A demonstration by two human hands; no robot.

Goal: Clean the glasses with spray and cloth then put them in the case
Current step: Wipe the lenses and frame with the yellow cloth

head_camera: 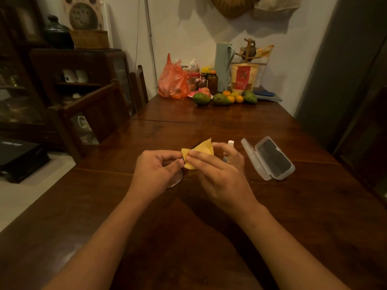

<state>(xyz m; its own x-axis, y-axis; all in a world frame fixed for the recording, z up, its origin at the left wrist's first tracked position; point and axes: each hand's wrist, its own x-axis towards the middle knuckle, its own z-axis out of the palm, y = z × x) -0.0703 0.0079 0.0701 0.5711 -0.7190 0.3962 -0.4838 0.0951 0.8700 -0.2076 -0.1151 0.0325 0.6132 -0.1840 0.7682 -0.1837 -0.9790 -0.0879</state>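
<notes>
My left hand [156,167] grips the glasses [174,181]; one round lens shows below its fingers, and the rest of the frame is hidden. My right hand [219,170] pinches a yellow cloth [202,150] around the other lens, thumb and forefinger pressed on it. Just behind my right hand stands a small spray bottle [230,143], with only its white cap in plain sight. To the right, a clear plastic case [272,159] lies open on the wooden table [293,206], its lid folded back to the left.
At the far end of the table stand an orange plastic bag [173,80], jars, avocados [201,98], oranges, a pale thermos [223,65] and a snack pouch. Wooden chairs [100,109] and a dark cabinet stand to the left. A grey wall edge rises on the right.
</notes>
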